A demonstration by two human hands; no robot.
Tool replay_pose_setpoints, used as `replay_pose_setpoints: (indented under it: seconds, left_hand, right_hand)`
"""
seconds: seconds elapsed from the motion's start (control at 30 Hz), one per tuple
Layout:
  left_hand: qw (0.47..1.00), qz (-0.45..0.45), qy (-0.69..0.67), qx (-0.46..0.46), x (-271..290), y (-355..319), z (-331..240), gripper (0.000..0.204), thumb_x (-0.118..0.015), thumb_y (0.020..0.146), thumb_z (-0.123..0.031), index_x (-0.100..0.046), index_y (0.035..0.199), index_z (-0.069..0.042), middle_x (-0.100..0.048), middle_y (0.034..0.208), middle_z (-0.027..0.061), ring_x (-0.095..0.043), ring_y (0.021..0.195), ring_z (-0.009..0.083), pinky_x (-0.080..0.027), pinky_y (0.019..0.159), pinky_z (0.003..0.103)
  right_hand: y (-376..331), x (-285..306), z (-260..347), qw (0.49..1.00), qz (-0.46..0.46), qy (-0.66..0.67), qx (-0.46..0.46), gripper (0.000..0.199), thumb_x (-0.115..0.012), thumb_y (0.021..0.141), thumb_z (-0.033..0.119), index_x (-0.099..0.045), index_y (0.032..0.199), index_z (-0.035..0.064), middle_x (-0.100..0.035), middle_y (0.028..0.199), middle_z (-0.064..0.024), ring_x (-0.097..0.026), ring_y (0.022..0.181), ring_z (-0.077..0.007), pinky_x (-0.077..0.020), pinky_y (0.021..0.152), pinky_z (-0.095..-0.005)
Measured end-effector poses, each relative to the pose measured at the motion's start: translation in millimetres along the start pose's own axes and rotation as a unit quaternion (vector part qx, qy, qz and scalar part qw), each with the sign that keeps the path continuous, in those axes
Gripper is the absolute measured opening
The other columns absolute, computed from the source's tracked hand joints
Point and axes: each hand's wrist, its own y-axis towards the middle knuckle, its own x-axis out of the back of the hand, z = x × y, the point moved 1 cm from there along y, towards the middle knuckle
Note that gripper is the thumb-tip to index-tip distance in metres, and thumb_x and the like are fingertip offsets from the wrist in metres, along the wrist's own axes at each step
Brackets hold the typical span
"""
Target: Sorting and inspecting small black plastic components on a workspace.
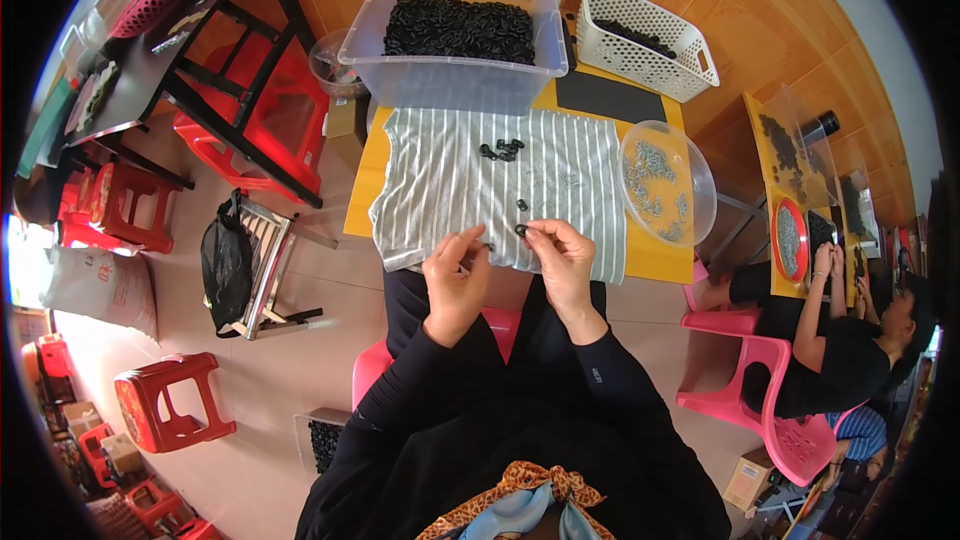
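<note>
My right hand (565,275) pinches a small black plastic piece (520,230) between thumb and fingertips, above the near edge of a grey-and-white striped cloth (430,175). Facing it, a short gap away, my left hand (455,285) has its fingers curled in a pinch; a tiny dark bit shows at the tips, too small to name. One loose black piece (522,205) lies on the cloth just beyond my right fingertips. Farther back sits a small cluster of similar black pieces (502,150). To the right, a clear round tub (708,185) holds many small silvery metal parts (650,165).
At the table's back stand a large clear bin (450,80) full of black pieces and a white perforated basket (690,80). A black stool-like frame (270,250) with a bag is at left. On the right, a person (850,350) works at another table, beside a pink chair (745,380).
</note>
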Motion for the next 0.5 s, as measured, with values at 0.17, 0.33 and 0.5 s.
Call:
replay_pose_setpoints:
  seconds: [0.17,0.33,0.5]
  left_hand:
    - [0.838,0.028,0.486,-0.245,4.5,21.7,0.9,0.033,-0.056,0.068,-0.009,-0.06,0.1,-0.004,-0.05,0.075,0.0069,-0.049,0.079,0.0254,-0.038,0.067,0.037]
    - [0.865,0.053,0.436,-0.242,2.1,15.2,3.0,0.029,-0.058,0.069,-0.007,-0.062,0.098,-0.005,-0.053,0.077,0.0056,-0.051,0.08,0.0258,-0.039,0.069,0.037]
    - [0.897,0.032,0.382,-0.222,4.1,17.1,6.9,0.023,-0.065,0.072,-0.005,-0.064,0.095,-0.005,-0.058,0.08,0.0074,-0.053,0.079,0.0275,-0.04,0.07,0.038]
  right_hand:
    - [4.3,9.3,0.2,0.999,-0.005,-0.045,0.031,0.01,-0.061,0.085,-0.002,-0.065,0.095,-0.0028,-0.064,0.081,-0.0038,-0.059,0.071,-0.0069,-0.0485,0.066,-0.0204]
    - [0.6,16.9,3.2,0.999,-0.025,-0.007,0.02,0.011,-0.061,0.085,-0.002,-0.065,0.095,-0.0029,-0.064,0.081,-0.0037,-0.059,0.072,-0.0072,-0.0484,0.067,-0.0205]
    - [0.4,26.2,-1.1,0.999,-0.026,-0.008,0.034,0.01,-0.062,0.085,-0.001,-0.065,0.094,-0.0025,-0.064,0.081,-0.0035,-0.06,0.072,-0.0074,-0.0492,0.067,-0.0205]
